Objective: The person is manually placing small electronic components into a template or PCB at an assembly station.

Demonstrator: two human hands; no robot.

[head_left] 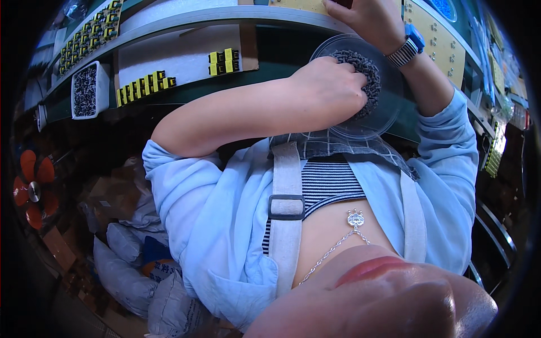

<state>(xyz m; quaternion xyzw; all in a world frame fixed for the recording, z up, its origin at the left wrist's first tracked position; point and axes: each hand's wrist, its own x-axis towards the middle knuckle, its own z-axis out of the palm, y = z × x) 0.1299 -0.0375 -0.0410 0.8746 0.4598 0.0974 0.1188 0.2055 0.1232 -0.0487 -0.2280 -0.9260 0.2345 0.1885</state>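
Observation:
A round clear plastic tub sits in front of me at the table edge, with many small dark grey parts in it. My left hand reaches across into this tub. Its fingers are curled down among the parts, and the fingertips are hidden. My right hand is beyond the tub over a yellow board at the top edge, which cuts off its fingers. Something dark shows beside its thumb, too little to name. A blue watch with a striped band is on that wrist.
A metal rail crosses the table. Yellow-and-black components stand in rows on a white sheet, beside a white box of small leaded parts. Yellow boards lie at right. An orange-bladed fan and sacks are below left.

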